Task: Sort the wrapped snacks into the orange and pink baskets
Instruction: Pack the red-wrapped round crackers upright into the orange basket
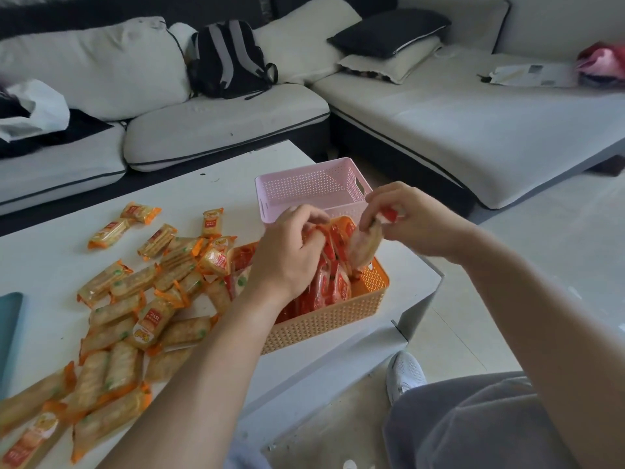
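Observation:
An orange basket near the white table's right edge holds several red-wrapped snacks. Behind it stands a pink basket; I see nothing in it. My left hand reaches into the orange basket, its fingers curled round red-wrapped snacks. My right hand hovers over the basket's far corner and pinches one red-wrapped snack that hangs down. Several orange-wrapped cracker packs lie scattered over the table's left half.
The white table ends just right of the baskets. A teal object lies at the left edge. A white sofa with a black backpack and cushions runs behind. My shoe and knee are below right.

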Demonstrator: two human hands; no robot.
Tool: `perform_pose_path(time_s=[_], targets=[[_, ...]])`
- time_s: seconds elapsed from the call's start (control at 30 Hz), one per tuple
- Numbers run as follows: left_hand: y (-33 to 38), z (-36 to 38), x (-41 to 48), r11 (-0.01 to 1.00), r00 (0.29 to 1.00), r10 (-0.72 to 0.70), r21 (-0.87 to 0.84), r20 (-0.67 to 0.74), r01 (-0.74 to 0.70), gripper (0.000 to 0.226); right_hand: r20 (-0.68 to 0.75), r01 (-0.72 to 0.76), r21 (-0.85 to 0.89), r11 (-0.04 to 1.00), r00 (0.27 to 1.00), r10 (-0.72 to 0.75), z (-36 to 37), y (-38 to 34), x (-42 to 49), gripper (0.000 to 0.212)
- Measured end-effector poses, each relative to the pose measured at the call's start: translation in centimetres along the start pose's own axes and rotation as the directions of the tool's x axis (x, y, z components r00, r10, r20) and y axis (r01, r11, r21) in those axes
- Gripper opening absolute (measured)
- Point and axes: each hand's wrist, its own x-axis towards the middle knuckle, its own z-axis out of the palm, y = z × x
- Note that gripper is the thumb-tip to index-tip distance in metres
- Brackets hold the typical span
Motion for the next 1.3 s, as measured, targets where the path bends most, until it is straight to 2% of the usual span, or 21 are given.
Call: perform_pose_path(time_s=[0.03, 0.1, 0.17, 0.2, 0.27, 0.33, 0.4, 0.47, 0.57, 0.63, 0.7, 0.8, 0.87, 0.97, 1.03, 1.1, 1.13, 1.17, 1.2, 1.23, 1.3], targets=[[-0.3, -0.1, 0.1, 0.995, 1.000, 0.026, 0.092, -0.009, -0.025, 0.018, 0.020, 0.046, -0.125, 0.991, 0.999, -0.044, 0.4, 0.2, 0.1, 0.035], [-0.6, -0.1, 0.0, 0.946, 0.993, 0.037, 0.317, 0.114, -0.072, 0.024, 0.064, 0.100, -0.295, 0.950, 0.994, -0.084, 1.4, 0.2, 0.2, 0.037], [-0.8, 0.4, -0.3, 0.861, 0.965, -0.038, 0.499, 0.261, -0.101, 0.019, 0.094, 0.114, -0.392, 0.913, 0.992, -0.084, 3.0, 0.1, 0.3, 0.036], [-1.0, 0.7, -0.4, 0.836, 0.955, -0.069, 0.539, 0.289, -0.103, 0.019, 0.096, 0.117, -0.431, 0.895, 0.992, -0.084, 3.9, -0.1, 0.3, 0.036], [-1.2, 0.4, -0.4, 0.820, 0.962, -0.077, 0.566, 0.261, -0.088, 0.021, 0.077, 0.128, -0.489, 0.863, 0.992, -0.103, 5.8, -0.2, 0.6, 0.035], [-1.5, -0.7, -0.2, 0.820, 0.985, -0.053, 0.570, 0.163, -0.050, 0.022, 0.054, 0.136, -0.529, 0.838, 0.991, -0.126, 6.6, -0.4, 0.9, 0.030], [-1.8, -2.4, 0.1, 0.816, 0.986, -0.112, 0.578, 0.126, 0.019, 0.023, 0.027, 0.128, -0.560, 0.819, 0.990, -0.137, 6.4, -0.5, 0.8, 0.026], [-2.4, -3.8, 0.1, 0.797, 0.954, -0.237, 0.599, 0.185, 0.081, 0.033, 0.032, 0.135, -0.575, 0.807, 0.989, -0.143, 6.1, -0.7, 0.4, 0.025], [-3.1, -5.2, -0.5, 0.771, 0.842, -0.438, 0.612, 0.314, 0.173, 0.070, 0.211, 0.194, -0.586, 0.787, 0.974, -0.083, 6.9, -1.1, -0.1, 0.036], [-3.5, -5.6, -0.8, 0.782, 0.804, -0.478, 0.587, 0.354, 0.207, 0.086, 0.300, 0.191, -0.528, 0.828, 0.954, -0.028, 7.1, -1.0, -0.2, 0.049], [-3.7, -5.8, -1.0, 0.777, 0.802, -0.486, 0.592, 0.347, 0.215, 0.092, 0.282, 0.087, -0.411, 0.907, 0.959, 0.036, 6.5, -0.7, 0.1, 0.057], [-3.8, -6.0, -1.1, 0.765, 0.815, -0.484, 0.605, 0.318, 0.219, 0.084, 0.253, -0.044, -0.222, 0.974, 0.962, 0.101, 5.8, 0.0, 0.7, 0.055], [-3.9, -6.1, -1.1, 0.777, 0.822, -0.482, 0.581, 0.304, 0.241, 0.072, 0.254, -0.073, -0.174, 0.982, 0.960, 0.116, 5.6, 0.1, 0.9, 0.052], [-4.0, -6.7, -1.1, 0.818, 0.847, -0.453, 0.509, 0.279, 0.270, 0.062, 0.241, -0.070, -0.217, 0.974, 0.963, 0.123, 5.4, -0.5, 1.0, 0.042], [-3.7, -7.1, -1.2, 0.870, 0.903, -0.368, 0.426, 0.222, 0.250, 0.053, 0.098, -0.067, -0.226, 0.972, 0.991, 0.091, 4.8, -1.0, 1.2, 0.033], [-3.3, -6.7, -1.2, 0.941, 0.954, -0.265, 0.256, 0.143, 0.223, 0.039, -0.058, -0.087, -0.065, 0.994, 0.995, 0.083, 4.0, -1.9, 1.4, 0.022], [-2.9, -6.1, -1.2, 0.968, 0.966, -0.230, 0.130, 0.119, 0.214, 0.031, -0.044, -0.126, 0.103, 0.987, 0.990, 0.131, 3.7, -2.5, 1.3, 0.023], [-2.4, -5.3, -1.2, 0.977, 0.971, -0.212, -0.002, 0.113, 0.213, 0.025, 0.040, -0.201, 0.268, 0.942, 0.980, 0.197, 3.4, -3.2, 1.3, 0.031], [-1.9, -4.5, -1.1, 0.972, 0.973, -0.199, -0.104, 0.114, 0.211, 0.022, 0.135, -0.286, 0.355, 0.890, 0.958, 0.254, 3.2, -3.8, 1.1, 0.042], [-1.4, -3.8, -1.1, 0.966, 0.977, -0.185, -0.162, 0.104, 0.200, 0.021, 0.189, -0.351, 0.353, 0.867, 0.935, 0.302, 3.1, -4.2, 0.9, 0.051], [-0.7, -2.6, -0.8, 0.962, 0.983, -0.169, -0.205, 0.074, 0.181, 0.021, 0.184, -0.435, 0.297, 0.850, 0.900, 0.396, 2.9, -4.4, 0.6, 0.059]])
